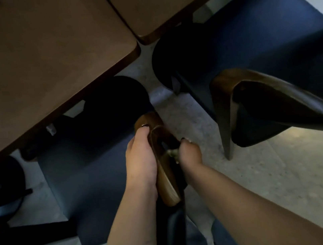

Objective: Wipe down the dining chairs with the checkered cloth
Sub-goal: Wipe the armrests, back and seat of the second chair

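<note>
Both bare hands meet at a wooden chair arm [165, 176]: left hand [141, 163] clasps its side, right hand [189, 152] bunches the cloth [172, 153] against it. Blue seat [93, 174] below, brown worktop [41, 56] beyond.

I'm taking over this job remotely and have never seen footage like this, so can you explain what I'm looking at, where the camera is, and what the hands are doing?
There is no machine here: a person works with bare hands, and the single picture comes from a wide-angle camera on their head, looking down. That is why the furniture looks tilted and bent.

The left hand grips the wooden armrest of the near chair, which has a dark blue seat. The right hand is on the armrest's other side, curled round a small bunched cloth; only a pale scrap shows, so its pattern cannot be made out.

A second chair stands to the right, and two brown tables meet above. The floor is pale.
</note>
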